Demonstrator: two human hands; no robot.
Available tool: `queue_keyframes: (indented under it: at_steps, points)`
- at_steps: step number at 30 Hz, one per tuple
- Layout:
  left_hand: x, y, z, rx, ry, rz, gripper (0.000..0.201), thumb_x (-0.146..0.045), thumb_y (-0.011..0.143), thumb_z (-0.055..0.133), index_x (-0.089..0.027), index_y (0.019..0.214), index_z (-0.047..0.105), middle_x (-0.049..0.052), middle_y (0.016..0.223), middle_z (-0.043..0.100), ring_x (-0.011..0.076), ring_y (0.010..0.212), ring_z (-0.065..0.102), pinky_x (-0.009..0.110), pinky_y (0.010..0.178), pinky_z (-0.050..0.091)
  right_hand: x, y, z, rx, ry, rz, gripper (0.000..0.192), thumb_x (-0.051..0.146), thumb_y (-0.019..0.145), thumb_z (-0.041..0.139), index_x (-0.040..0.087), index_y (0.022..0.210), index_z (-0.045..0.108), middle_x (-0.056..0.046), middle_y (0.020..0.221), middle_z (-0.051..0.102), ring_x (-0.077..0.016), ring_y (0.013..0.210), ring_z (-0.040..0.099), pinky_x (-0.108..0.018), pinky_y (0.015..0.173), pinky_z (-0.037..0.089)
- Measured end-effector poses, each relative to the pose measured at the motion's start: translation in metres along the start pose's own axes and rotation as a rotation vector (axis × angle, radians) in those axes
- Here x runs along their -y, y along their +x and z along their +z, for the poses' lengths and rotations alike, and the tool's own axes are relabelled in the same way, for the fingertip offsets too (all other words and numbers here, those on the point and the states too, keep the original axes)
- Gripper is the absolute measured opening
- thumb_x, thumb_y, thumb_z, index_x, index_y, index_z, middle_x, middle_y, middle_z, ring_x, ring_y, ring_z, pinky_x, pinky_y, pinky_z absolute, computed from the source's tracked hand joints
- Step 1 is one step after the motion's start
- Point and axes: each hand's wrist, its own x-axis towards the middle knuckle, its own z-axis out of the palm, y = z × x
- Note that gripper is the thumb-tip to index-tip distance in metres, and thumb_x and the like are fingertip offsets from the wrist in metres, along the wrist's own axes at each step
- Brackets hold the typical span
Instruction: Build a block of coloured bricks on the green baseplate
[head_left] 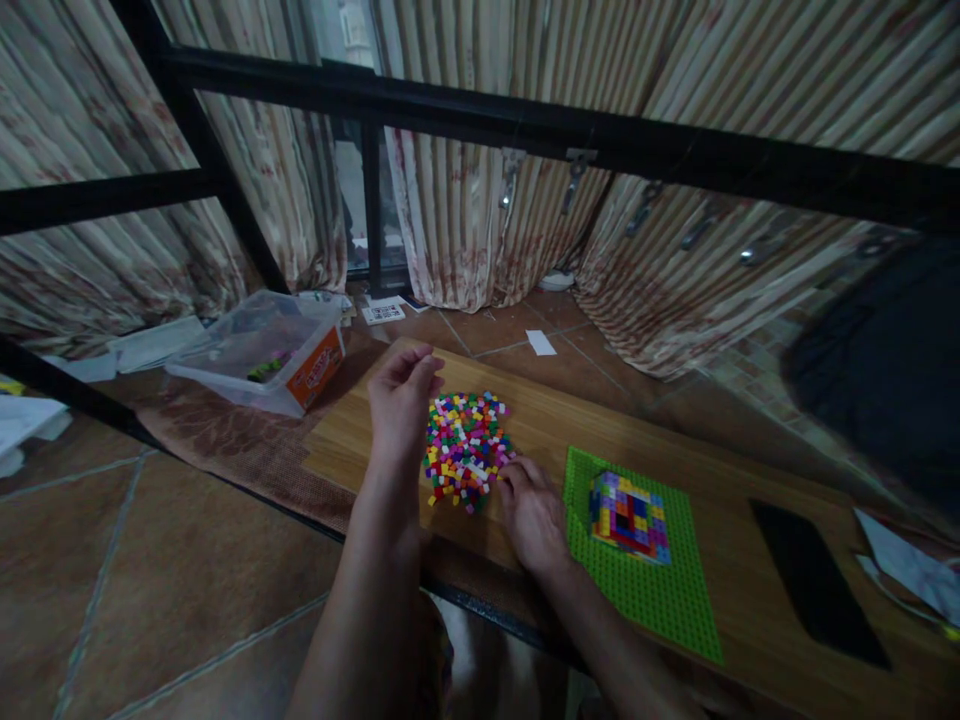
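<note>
— Hovering above the pile of small coloured bricks (466, 448) near the bench's (375, 430) far edge, the left hand (401, 398) has loosely curled fingers, its grip holding nothing visible.

— And the right hand (531, 510)?

— Resting at the pile's near right edge, fingertips among bricks; whether its grip pinches one cannot be told. Just right lies a green baseplate (652, 590) bearing a brick block (630, 515).

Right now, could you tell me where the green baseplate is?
In the head view, the green baseplate lies on the wooden board, right of the right hand and the loose brick pile.
</note>
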Motion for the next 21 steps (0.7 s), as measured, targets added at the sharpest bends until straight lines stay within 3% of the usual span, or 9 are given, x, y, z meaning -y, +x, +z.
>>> queue_keyframes:
  at_steps: [4,7,11,14,17,21]
  points:
    - [0.001,0.0,0.003,0.018,0.007,-0.011,0.027,-0.027,0.063,0.071,-0.014,0.086,0.067,0.001,0.075,0.065,0.0054,0.056,0.053,0.018,0.056,0.043,0.003,-0.007,-0.021,-0.025,0.176,0.055,0.019,0.021,0.092,0.044,0.02,0.095,0.063,-0.007,0.096,0.067,-0.0191,0.087,0.064,-0.031,0.08,0.05]
    - [0.003,-0.003,0.009,0.043,0.024,-0.029,0.027,-0.027,0.062,0.072,-0.013,0.085,0.067,0.0,0.072,0.065,0.0057,0.054,0.052,0.018,0.054,0.041,-0.011,-0.016,-0.051,-0.039,0.331,0.129,0.017,0.027,0.09,0.048,0.021,0.093,0.064,-0.004,0.087,0.07,-0.0172,0.078,0.066,-0.029,0.074,0.051]
    - [0.016,-0.016,0.023,0.165,0.126,-0.068,0.025,-0.028,0.063,0.072,-0.013,0.083,0.069,0.0,0.068,0.064,0.008,0.056,0.053,0.019,0.055,0.042,-0.059,-0.023,-0.102,-0.203,0.42,0.376,0.022,0.039,0.084,0.057,0.021,0.09,0.068,-0.004,0.081,0.072,-0.0182,0.07,0.067,-0.029,0.065,0.052]
    - [0.033,-0.031,0.036,0.336,0.267,-0.065,0.024,-0.03,0.067,0.072,-0.014,0.083,0.071,0.002,0.071,0.066,0.0119,0.063,0.057,0.021,0.058,0.044,-0.1,-0.024,-0.129,-0.247,0.354,0.45,0.025,0.039,0.079,0.059,0.019,0.089,0.07,-0.006,0.084,0.074,-0.0202,0.075,0.068,-0.032,0.069,0.053]
    - [0.049,-0.047,0.048,0.508,0.359,-0.048,0.022,-0.032,0.07,0.069,-0.015,0.083,0.072,0.003,0.072,0.067,0.0136,0.064,0.058,0.023,0.059,0.045,-0.124,-0.026,-0.132,-0.222,0.282,0.426,0.024,0.036,0.08,0.056,0.019,0.088,0.071,-0.006,0.085,0.075,-0.021,0.076,0.068,-0.033,0.072,0.052]
    - [0.062,-0.064,0.059,0.707,0.469,-0.026,0.021,-0.031,0.075,0.065,-0.017,0.087,0.072,0.002,0.071,0.067,0.0149,0.065,0.059,0.025,0.061,0.046,-0.128,-0.026,-0.118,-0.161,0.184,0.34,0.022,0.027,0.084,0.051,0.02,0.088,0.071,-0.007,0.09,0.074,-0.0211,0.082,0.068,-0.034,0.078,0.05]
